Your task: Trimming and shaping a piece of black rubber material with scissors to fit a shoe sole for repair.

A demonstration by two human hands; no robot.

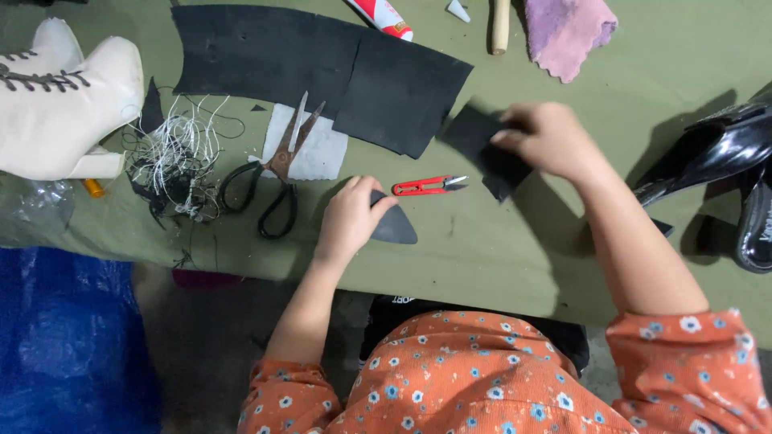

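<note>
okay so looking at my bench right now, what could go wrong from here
The red snips lie between your left hand and right hand, blades toward the right, so a sweep could catch them. The loose thread beside the big scissors might tangle in the handles. The pointed black piece sits near the table edge and may slip off.

Large scissors, red snips, tangled thread, perhaps a cream boot.
</note>
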